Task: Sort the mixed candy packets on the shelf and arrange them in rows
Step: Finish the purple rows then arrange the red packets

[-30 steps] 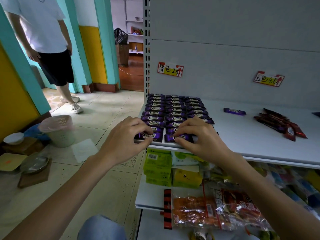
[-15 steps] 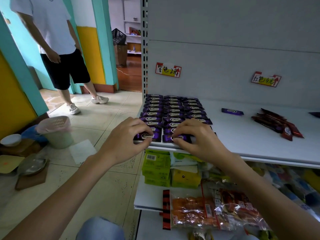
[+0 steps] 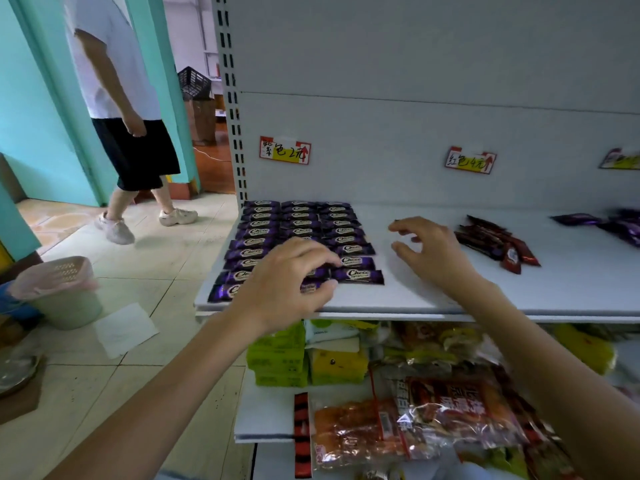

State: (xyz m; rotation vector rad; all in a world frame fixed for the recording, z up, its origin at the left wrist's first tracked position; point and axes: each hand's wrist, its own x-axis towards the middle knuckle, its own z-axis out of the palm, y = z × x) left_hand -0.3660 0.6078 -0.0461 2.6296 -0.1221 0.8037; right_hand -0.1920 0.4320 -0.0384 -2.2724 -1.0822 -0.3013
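1. The purple candy packets (image 3: 298, 233) lie flat at the left end of the white shelf (image 3: 415, 296), set in three columns that run from the back panel to the front edge; the left column reaches nearest the edge.
2. The left hand (image 3: 287, 282) is over the front of the middle column, fingers curled down, with thumb and forefinger tips at a packet; whether they pinch it or only touch it cannot be told.
3. The right hand (image 3: 433, 251) hovers above bare shelf between the purple block and the red packets, fingers spread and loosely bent, holding nothing.
4. The red packets (image 3: 498, 242) lie in a loose overlapping heap right of that hand; further right, at the frame's edge, lie more purple packets (image 3: 620, 225), unsorted.
5. On the back panel a price label (image 3: 285, 150) hangs above the purple block, a second label (image 3: 470, 160) above the red heap, and a third label (image 3: 620, 159) is cut off at the right.
6. On the lower shelf sit green packs (image 3: 277, 358), a yellow pack (image 3: 339, 365) and orange snack bags (image 3: 450, 410).
7. On the tiled floor to the left stand a bin (image 3: 65, 289) with a pink liner and a sheet of paper (image 3: 126, 329); a bystander (image 3: 117, 81) in a white shirt and black shorts stands beyond.
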